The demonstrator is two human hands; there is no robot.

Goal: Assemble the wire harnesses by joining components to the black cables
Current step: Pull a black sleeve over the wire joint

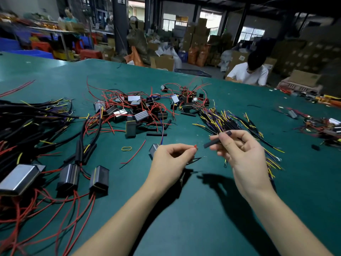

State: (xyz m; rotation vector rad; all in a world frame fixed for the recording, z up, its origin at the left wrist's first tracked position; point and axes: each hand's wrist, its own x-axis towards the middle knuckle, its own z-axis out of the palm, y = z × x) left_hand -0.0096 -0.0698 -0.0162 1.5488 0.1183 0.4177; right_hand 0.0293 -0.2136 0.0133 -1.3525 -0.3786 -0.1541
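Left hand (171,159): your grip pinches a red wire end (195,146).
Right hand (239,154): your grip holds a black cable (217,139).
Gap: wire end just beside cable tip, above the desk (184,218).

Bench (203,209) is a flat teal green, no pattern. The left hand (171,159) pinches a red wire tip (195,147); the right hand (241,152) has a plain black sleeve (214,143). The middle pile (140,109) is mostly red leads tangled round black boxes with silvery grey ribbed faces. The cable bundle (227,119) on the right is black with yellow and purple ends. Same black, yellow and purple mix in the left heap (35,115). There's one yellow rubber band (126,148), and the far person's shirt (247,72) is white.
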